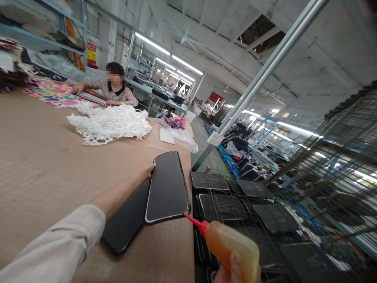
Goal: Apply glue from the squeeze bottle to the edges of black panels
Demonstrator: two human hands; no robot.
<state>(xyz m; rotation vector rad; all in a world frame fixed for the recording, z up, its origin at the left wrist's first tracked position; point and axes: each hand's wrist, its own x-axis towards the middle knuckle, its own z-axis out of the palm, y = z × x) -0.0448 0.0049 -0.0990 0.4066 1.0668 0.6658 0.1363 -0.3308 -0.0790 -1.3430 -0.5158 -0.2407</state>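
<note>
My left hand (145, 173) grips the left edge of a black rounded panel (167, 188) with a pale rim, tilted up on the brown table (44, 165). A second black panel (126, 222) lies flat beneath it. My right hand (235, 269) is closed round an orange glue bottle (232, 243). The bottle's red nozzle (194, 222) touches the lower right edge of the tilted panel.
A pile of white strips (108, 124) and a plastic bag (179, 133) lie further along the table. A person (113, 88) works at the far end over patterned fabric (50, 94). A wire rack (265, 212) with several black panels stands to the right of the table.
</note>
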